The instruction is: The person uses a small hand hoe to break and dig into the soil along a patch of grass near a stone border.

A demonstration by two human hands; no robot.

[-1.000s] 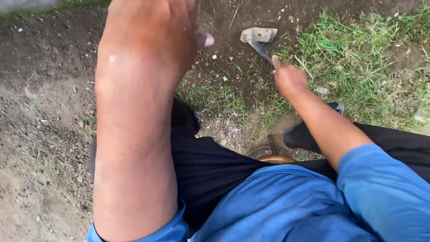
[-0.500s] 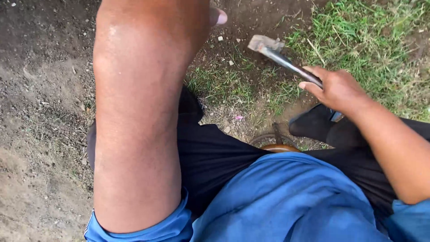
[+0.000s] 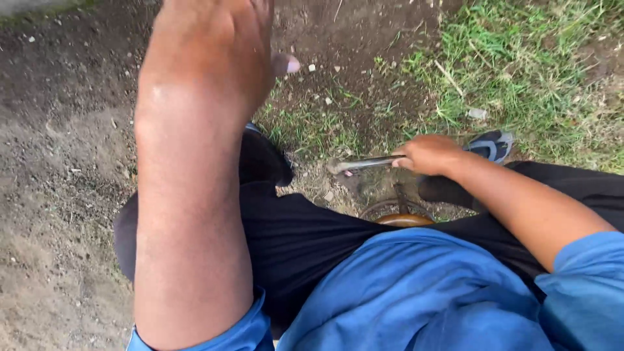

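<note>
Since 0.5 s ago the right hand (image 3: pixel 430 155) has swung the hand hoe (image 3: pixel 364 164) down to the soil between the feet, fingers clamped on its handle. Raised close to the camera, the left hand (image 3: pixel 221 45) shows no clear grip; I cannot tell. Struck this near, the blade could glance off a stone into the sandal (image 3: pixel 491 144).

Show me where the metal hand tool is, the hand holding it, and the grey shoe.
metal hand tool (image 3: pixel 364 164), head view, on its bare shaft left of the fist.
right hand (image 3: pixel 429 155), head view, middle of the closed fist.
grey shoe (image 3: pixel 492 144), head view, on its toe.
</note>
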